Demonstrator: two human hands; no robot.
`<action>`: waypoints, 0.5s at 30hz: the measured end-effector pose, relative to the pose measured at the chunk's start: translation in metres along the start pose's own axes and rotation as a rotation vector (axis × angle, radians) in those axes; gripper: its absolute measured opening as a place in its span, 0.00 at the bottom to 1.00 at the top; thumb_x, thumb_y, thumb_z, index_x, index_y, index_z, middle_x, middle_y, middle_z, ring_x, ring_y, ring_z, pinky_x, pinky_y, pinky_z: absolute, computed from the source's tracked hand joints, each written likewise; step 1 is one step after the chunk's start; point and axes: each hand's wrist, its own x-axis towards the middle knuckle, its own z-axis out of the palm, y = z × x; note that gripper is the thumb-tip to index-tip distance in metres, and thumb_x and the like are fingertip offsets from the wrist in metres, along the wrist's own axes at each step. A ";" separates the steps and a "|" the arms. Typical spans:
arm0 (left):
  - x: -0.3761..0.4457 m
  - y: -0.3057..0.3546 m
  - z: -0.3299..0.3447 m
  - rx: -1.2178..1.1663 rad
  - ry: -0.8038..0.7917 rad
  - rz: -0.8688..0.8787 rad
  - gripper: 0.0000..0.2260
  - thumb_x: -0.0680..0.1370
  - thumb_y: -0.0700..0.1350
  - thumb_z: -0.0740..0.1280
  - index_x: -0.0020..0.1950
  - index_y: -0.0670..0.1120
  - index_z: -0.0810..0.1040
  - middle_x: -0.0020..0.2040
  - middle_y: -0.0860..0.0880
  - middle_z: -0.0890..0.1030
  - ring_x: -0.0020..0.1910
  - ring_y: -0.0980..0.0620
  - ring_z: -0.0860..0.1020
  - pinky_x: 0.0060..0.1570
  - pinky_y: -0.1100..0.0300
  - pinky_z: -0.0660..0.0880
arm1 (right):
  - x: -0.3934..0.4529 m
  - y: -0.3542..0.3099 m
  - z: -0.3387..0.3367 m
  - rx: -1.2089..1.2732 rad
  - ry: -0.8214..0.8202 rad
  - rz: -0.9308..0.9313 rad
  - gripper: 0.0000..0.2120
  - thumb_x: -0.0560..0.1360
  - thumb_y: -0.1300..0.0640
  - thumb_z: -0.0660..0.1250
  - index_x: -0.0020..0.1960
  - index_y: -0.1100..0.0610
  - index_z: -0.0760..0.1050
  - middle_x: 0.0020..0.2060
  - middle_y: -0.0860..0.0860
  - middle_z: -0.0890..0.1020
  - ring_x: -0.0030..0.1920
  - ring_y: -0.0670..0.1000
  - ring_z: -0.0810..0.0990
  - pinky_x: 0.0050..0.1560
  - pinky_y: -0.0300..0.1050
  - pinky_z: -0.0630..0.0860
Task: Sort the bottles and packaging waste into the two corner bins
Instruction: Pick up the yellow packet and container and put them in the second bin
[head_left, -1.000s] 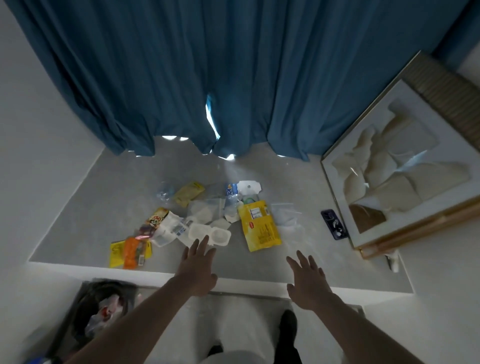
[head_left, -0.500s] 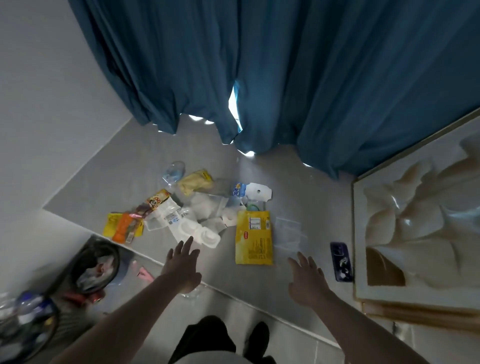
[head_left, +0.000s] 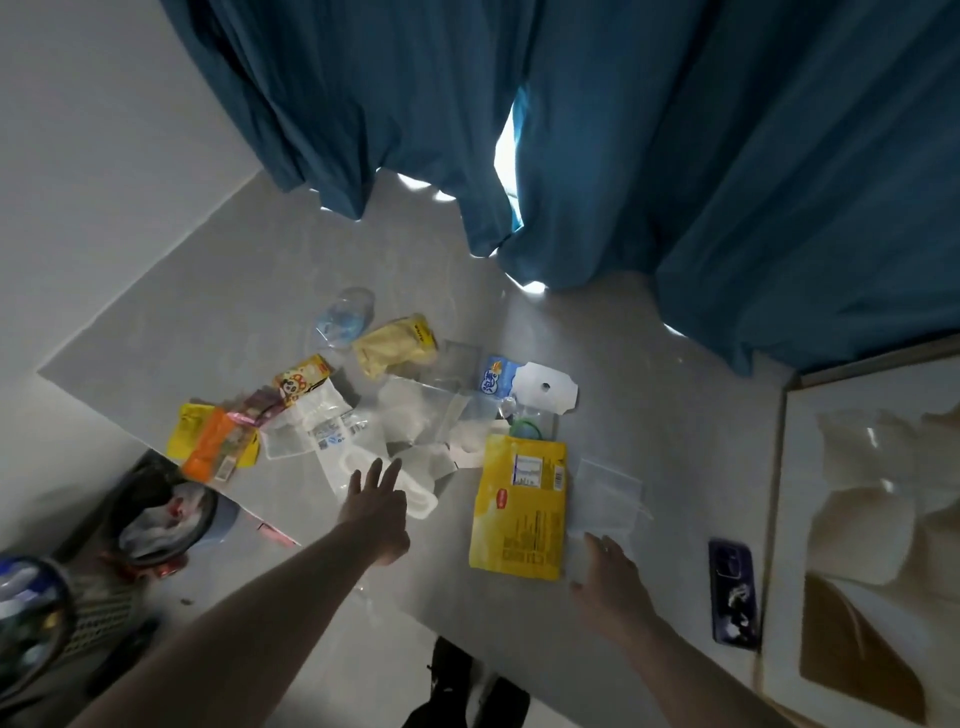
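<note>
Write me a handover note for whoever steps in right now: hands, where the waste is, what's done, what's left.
Left hand: open, empty, reaching over the white plastic tray.
Right hand: open, at the clear bag beside the yellow pouch.
The clear bottle and wrappers lie on the platform.
Done: both bins, black bin and mesh bin, already hold some waste.
Left: sort everything on the platform.

Left bin (head_left: 26, 618) cut by edge, contents blurred.

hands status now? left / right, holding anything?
Left hand: open, fingers straight, reaching over the white plastic tray, holding nothing.
Right hand: open, at the clear plastic bag, nothing gripped.
</note>
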 end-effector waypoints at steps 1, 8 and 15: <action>0.015 -0.004 0.007 0.024 -0.002 -0.002 0.23 0.77 0.50 0.64 0.71 0.46 0.72 0.83 0.43 0.41 0.81 0.40 0.39 0.79 0.39 0.44 | 0.019 -0.001 0.010 0.059 -0.006 0.031 0.36 0.78 0.43 0.66 0.79 0.53 0.57 0.76 0.55 0.64 0.75 0.58 0.65 0.72 0.54 0.67; 0.083 -0.028 0.051 0.142 -0.005 -0.024 0.24 0.76 0.49 0.64 0.72 0.47 0.71 0.83 0.44 0.47 0.81 0.40 0.40 0.78 0.36 0.41 | 0.141 0.008 0.099 0.370 0.024 0.202 0.46 0.67 0.38 0.74 0.77 0.50 0.57 0.66 0.54 0.75 0.63 0.59 0.78 0.60 0.59 0.78; 0.077 -0.033 0.052 0.139 0.121 0.023 0.24 0.79 0.47 0.62 0.75 0.45 0.69 0.76 0.47 0.64 0.78 0.45 0.59 0.79 0.40 0.43 | 0.147 -0.019 0.094 0.548 0.107 0.319 0.24 0.76 0.42 0.68 0.65 0.55 0.72 0.58 0.56 0.82 0.55 0.60 0.82 0.51 0.52 0.79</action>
